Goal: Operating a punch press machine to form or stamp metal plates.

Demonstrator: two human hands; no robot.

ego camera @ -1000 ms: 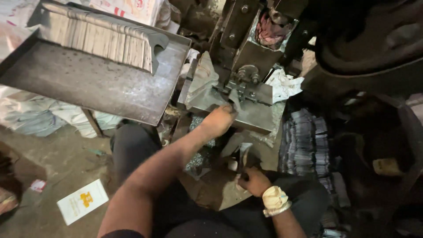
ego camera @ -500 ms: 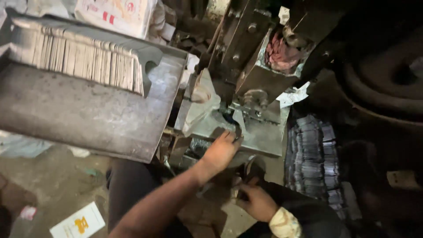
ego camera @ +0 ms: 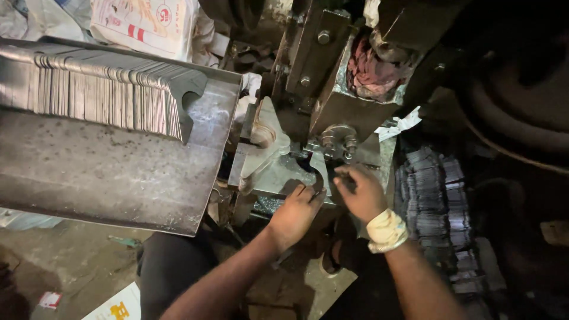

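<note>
Up top-left lay a white sack (ego camera: 148, 26) with red print.
Both my left hand (ego camera: 296, 213) and right hand (ego camera: 361, 192) loosely pinched a curved metal blank (ego camera: 320, 175) on the press bed (ego camera: 269, 178).

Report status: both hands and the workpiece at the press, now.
Left hand and right hand both on a curved metal blank at the press bed. Grip unclear. Stacked blanks on the tray, off to the left.

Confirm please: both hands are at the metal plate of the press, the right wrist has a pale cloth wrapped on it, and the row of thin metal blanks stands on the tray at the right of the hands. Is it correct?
One detail is wrong. In the head view the row of metal blanks stands on the tray to the left of the hands, not the right. The rest holds: left hand and right hand are at the press plate, with a pale cloth wrap on the right wrist.
</note>
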